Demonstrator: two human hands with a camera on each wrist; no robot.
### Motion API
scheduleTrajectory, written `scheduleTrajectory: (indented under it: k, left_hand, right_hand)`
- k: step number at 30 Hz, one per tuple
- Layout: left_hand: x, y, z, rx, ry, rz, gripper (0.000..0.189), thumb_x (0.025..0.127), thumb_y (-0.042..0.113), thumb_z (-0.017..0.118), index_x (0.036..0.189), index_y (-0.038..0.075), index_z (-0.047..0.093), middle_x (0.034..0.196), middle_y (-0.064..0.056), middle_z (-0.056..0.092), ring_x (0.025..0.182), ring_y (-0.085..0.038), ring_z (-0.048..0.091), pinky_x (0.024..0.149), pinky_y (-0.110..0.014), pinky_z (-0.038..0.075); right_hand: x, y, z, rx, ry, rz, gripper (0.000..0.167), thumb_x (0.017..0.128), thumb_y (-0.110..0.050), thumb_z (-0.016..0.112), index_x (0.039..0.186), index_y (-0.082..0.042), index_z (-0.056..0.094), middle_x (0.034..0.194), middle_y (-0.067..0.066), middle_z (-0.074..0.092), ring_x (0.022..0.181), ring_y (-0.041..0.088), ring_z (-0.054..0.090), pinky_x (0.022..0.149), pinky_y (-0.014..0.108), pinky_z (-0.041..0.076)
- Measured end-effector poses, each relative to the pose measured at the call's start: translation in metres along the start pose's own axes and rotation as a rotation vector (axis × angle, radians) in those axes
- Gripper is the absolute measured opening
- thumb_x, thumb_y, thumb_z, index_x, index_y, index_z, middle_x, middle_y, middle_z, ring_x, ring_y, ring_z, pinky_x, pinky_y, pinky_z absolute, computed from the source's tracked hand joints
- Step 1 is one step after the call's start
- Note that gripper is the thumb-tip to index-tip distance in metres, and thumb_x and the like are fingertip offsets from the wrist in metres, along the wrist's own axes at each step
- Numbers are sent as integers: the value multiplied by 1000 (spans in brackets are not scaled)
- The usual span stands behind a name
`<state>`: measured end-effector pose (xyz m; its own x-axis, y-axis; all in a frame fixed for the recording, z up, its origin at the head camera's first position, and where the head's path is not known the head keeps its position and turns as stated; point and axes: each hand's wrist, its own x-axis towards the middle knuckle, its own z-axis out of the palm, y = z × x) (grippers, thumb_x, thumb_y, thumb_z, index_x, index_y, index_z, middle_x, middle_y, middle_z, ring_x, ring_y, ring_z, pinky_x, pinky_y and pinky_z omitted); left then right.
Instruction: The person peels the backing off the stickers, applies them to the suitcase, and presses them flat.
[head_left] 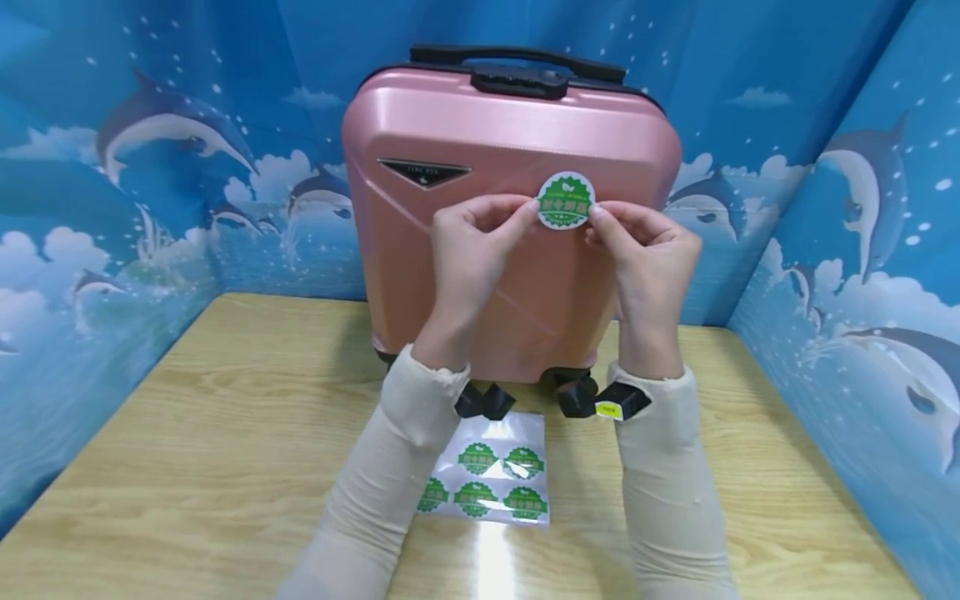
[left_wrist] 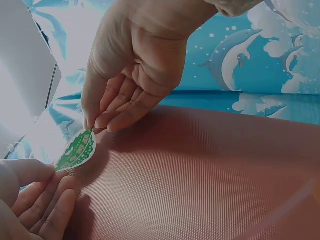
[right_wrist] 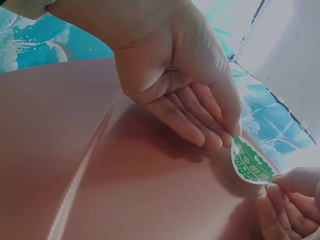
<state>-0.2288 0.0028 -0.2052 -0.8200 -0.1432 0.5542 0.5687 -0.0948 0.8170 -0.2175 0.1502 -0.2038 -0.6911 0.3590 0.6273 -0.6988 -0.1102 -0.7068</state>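
Note:
A round green and white sticker [head_left: 566, 201] is held up between both hands, in front of the upper right part of a pink suitcase [head_left: 480, 283]. My left hand [head_left: 476, 254] pinches its left edge between thumb and forefinger. On the opposite edge, the right hand [head_left: 648, 258] has the same kind of pinch. Both wrist views show the sticker [left_wrist: 76, 150] slightly bowed, close over the ribbed suitcase shell [right_wrist: 145, 190], with a shadow beneath it. The left hand [left_wrist: 140, 60] and the right hand [right_wrist: 175, 70] bend down toward it, their other fingers near the shell.
A sheet of several matching stickers [head_left: 498, 471] lies on the wooden table [head_left: 225, 433], partly behind the left sleeve. The suitcase stands upright, with a black handle [head_left: 517, 58] on top and a triangular badge [head_left: 423, 172] at upper left. A blue dolphin-print curtain [head_left: 285, 100] surrounds the table.

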Motion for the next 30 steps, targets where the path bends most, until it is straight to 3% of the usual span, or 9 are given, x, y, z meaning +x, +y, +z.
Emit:
scheduleTrajectory:
  k: [6,15,21,30]
  left_hand:
    - [-1,-1,1,14,6,41,17,82,13,73,89,-2,74,80,-11,72,69,-13,67,66,-25,54]
    - [-1,-2,1,79,26,68,16,83,15,73,90,0,74,82,-7,72,70,-10,66,63,-22,52]
    - [-1,-2,1,107,29,82,16,83,16,73,90,1,74,82,-7,73,70,-9,66,63,-22,52]
    - [-1,-1,3,198,42,156,15,83,16,72,90,3,75,83,-5,73,67,-4,65,60,-21,52]
  right_hand:
    - [0,-1,0,-41,-3,1,19,75,-7,78,86,7,72,74,10,70,61,18,64,65,27,55]
    - [0,-2,1,-50,0,68,21,73,-9,80,87,4,73,78,11,70,65,21,64,69,26,55]
    - [-1,-1,2,-73,4,69,21,73,-11,80,88,3,74,78,11,70,65,21,64,70,25,55]
    - [-1,-1,3,-117,15,52,21,74,-12,80,88,2,74,78,10,70,65,22,64,70,25,55]
